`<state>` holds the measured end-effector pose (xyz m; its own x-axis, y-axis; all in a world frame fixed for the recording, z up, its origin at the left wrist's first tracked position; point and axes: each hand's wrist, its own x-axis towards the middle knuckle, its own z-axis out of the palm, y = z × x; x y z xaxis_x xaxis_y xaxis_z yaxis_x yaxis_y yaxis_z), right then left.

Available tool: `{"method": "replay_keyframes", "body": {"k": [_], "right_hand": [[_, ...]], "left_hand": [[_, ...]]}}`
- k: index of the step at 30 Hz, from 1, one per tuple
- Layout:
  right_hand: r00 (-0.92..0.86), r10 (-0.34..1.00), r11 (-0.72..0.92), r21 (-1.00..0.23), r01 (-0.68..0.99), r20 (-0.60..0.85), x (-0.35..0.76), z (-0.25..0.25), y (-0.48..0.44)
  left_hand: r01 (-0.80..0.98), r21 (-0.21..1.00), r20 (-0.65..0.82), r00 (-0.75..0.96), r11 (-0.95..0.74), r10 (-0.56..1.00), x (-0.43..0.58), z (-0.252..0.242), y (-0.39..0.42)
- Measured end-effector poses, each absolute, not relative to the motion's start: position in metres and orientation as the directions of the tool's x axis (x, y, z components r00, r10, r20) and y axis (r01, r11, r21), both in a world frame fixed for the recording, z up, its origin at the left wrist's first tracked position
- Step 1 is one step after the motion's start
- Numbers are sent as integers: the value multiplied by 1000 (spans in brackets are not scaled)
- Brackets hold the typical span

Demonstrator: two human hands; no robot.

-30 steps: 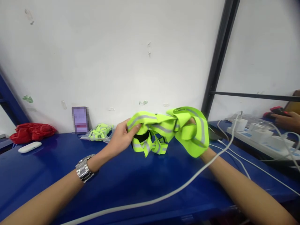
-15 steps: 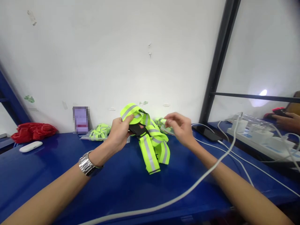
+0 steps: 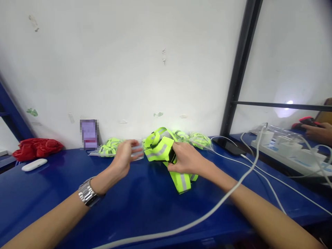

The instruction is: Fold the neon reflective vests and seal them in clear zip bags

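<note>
My right hand (image 3: 188,159) grips a bundled neon-yellow reflective strap (image 3: 158,148) with grey stripes, closing around it near a black buckle (image 3: 172,155). One striped end of the strap hangs below the hand toward the tabletop. To the left, my left hand (image 3: 126,156) is free of the strap, its fingers apart and slightly blurred. Behind that hand lies a clear bag of neon strap (image 3: 110,147). Another bagged neon bundle (image 3: 200,139) rests against the wall, beyond my right hand.
On the blue table (image 3: 124,214) are a red cloth bundle (image 3: 38,148), a white case (image 3: 34,164) and a propped phone (image 3: 89,134). A white cable (image 3: 207,216) crosses the front. At right are a dark phone (image 3: 228,146), a power strip (image 3: 287,154) and another person's hand (image 3: 319,131).
My left hand has let go of the strap and moved slightly left, fingers opening. My right hand has moved left and taken hold of the strap by the buckle.
</note>
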<state>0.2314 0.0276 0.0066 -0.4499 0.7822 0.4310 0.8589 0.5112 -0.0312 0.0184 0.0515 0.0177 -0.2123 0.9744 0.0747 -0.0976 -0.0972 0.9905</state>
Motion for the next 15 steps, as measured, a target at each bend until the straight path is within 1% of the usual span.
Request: {"method": "replay_keyframes", "body": {"k": [1,2,3,4,5,6,7,8,9,11,12,15], "right_hand": [[-488,782,526,12,851,388,232,9,24],[-530,775,550,46,834,345,231,11,20],[-575,759,584,70,809,305,228,12,15],[-618,739,621,84,779,268,225,12,11],[-654,719,654,90,751,237,222,11,6],[-680,702,679,89,729,212,218,10,2],[-698,690,697,81,712,190,215,9,0],[-709,683,710,71,701,174,213,7,-2],[-715,680,717,60,695,163,212,5,-3],[-718,679,719,56,692,153,214,3,-1],[-719,678,720,59,692,150,215,2,0],[-727,676,726,65,685,118,220,3,4]], "left_hand": [[-32,975,201,-282,-219,938,15,19,52],[76,939,343,-290,-336,894,13,22,51],[212,876,475,-221,-433,852,13,25,48],[363,783,565,-77,-505,821,14,28,43],[508,662,582,116,-551,805,17,31,36],[616,540,529,281,-574,800,21,33,30],[699,440,446,374,-563,813,25,35,23],[757,366,332,437,-541,836,29,36,18],[789,316,229,475,-526,850,32,36,15],[827,265,62,499,-496,864,35,34,16],[840,254,1,495,-479,869,35,33,20],[878,229,-96,450,-421,888,31,26,40]]}}
